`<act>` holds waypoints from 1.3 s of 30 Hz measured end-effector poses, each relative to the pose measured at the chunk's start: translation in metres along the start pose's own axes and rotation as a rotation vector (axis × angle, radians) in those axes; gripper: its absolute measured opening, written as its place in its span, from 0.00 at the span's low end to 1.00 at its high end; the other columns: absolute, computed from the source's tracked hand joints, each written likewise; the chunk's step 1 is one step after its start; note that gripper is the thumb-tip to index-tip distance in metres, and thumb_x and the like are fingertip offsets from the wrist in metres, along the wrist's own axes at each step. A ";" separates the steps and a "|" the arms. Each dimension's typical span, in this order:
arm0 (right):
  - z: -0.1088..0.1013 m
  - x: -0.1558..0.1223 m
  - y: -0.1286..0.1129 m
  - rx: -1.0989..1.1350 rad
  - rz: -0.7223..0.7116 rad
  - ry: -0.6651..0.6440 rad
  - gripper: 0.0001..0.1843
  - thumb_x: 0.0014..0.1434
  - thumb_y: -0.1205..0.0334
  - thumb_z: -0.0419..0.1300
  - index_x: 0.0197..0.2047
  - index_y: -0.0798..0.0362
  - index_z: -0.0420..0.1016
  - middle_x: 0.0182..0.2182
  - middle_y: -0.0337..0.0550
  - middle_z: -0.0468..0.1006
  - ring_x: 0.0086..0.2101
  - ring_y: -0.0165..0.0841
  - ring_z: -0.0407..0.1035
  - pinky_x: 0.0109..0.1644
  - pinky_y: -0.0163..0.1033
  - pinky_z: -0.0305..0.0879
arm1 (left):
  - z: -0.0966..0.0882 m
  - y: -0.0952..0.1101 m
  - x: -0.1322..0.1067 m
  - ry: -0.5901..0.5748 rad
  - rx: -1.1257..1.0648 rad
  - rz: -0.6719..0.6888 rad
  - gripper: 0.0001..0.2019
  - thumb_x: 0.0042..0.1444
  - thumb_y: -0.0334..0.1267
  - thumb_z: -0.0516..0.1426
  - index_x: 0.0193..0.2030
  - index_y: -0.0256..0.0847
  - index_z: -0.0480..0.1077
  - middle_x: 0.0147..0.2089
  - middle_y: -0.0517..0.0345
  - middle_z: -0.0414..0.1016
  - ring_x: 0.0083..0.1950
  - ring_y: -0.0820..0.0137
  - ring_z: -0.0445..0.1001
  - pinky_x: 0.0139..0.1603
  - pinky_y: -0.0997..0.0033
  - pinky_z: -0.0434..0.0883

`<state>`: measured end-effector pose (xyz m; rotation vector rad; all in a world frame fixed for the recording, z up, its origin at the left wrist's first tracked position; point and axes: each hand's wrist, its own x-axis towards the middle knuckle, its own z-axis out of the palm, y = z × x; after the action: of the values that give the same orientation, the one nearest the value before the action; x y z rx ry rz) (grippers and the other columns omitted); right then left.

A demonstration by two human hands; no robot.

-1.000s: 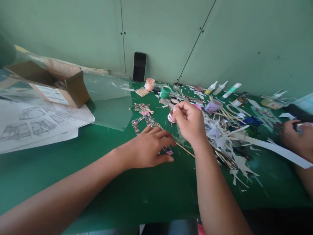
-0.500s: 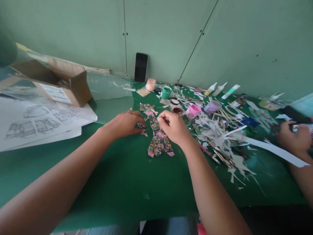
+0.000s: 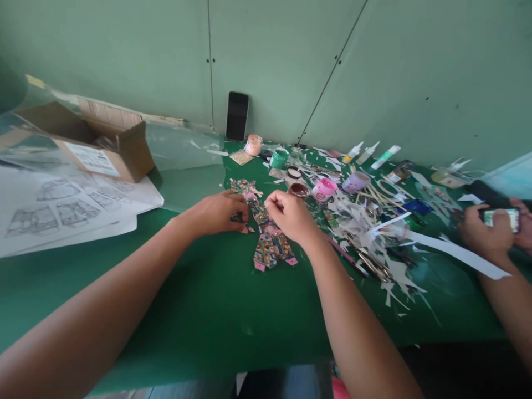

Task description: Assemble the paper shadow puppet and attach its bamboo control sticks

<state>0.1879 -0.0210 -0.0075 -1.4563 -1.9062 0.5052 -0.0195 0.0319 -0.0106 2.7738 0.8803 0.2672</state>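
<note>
The patterned figure [image 3: 272, 249] is lying flat between the two hands, its long axis running from the tabletop's [image 3: 220, 310] far edge toward the near edge, the foot end slanting slightly rightward. The left hand [image 3: 220, 213] is curling over a small side piece [image 3: 246, 228] just left of the figure's torso and is the nearer hand to it; its fingers are bending inward, though whether they are gripping that piece I cannot tell. The right hand [image 3: 291, 216] is hovering at or touching the torso's right side, thumb and fingers drawing into a narrow pinch; anything inside is not showing.

The figure is looking thin and stiff, like card, its body flaring into angular legs with busy multicoloured print and flat pink feet. Toward the right edge, white paper scraps [image 3: 353, 216] are spreading in jagged slivers. Near the far edge, glossy jars of pink paint [image 3: 324, 190] and green paint [image 3: 279, 159] are standing upright.
</note>
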 end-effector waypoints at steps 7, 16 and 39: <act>0.001 0.001 0.002 -0.007 0.012 -0.008 0.09 0.61 0.61 0.51 0.29 0.51 0.64 0.22 0.38 0.72 0.24 0.31 0.66 0.30 0.36 0.55 | 0.009 0.011 0.006 0.129 0.058 -0.115 0.12 0.63 0.39 0.54 0.50 0.46 0.75 0.50 0.57 0.79 0.49 0.64 0.77 0.44 0.69 0.70; 0.005 0.001 0.002 0.045 0.028 0.046 0.10 0.62 0.58 0.51 0.29 0.51 0.65 0.22 0.38 0.72 0.24 0.32 0.67 0.31 0.36 0.55 | 0.020 0.023 0.008 0.477 -0.328 -0.188 0.11 0.60 0.39 0.55 0.43 0.41 0.78 0.39 0.58 0.82 0.31 0.74 0.74 0.31 0.76 0.67; 0.006 0.000 -0.003 0.098 -0.010 0.164 0.10 0.59 0.57 0.55 0.29 0.52 0.69 0.22 0.40 0.75 0.24 0.32 0.70 0.30 0.35 0.60 | 0.018 0.029 0.007 0.536 -0.341 -0.180 0.11 0.59 0.38 0.55 0.43 0.40 0.78 0.39 0.56 0.81 0.30 0.75 0.72 0.31 0.75 0.67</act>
<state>0.1819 -0.0212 -0.0097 -1.3813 -1.7352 0.4538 0.0058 0.0101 -0.0199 2.3144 1.0675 1.0528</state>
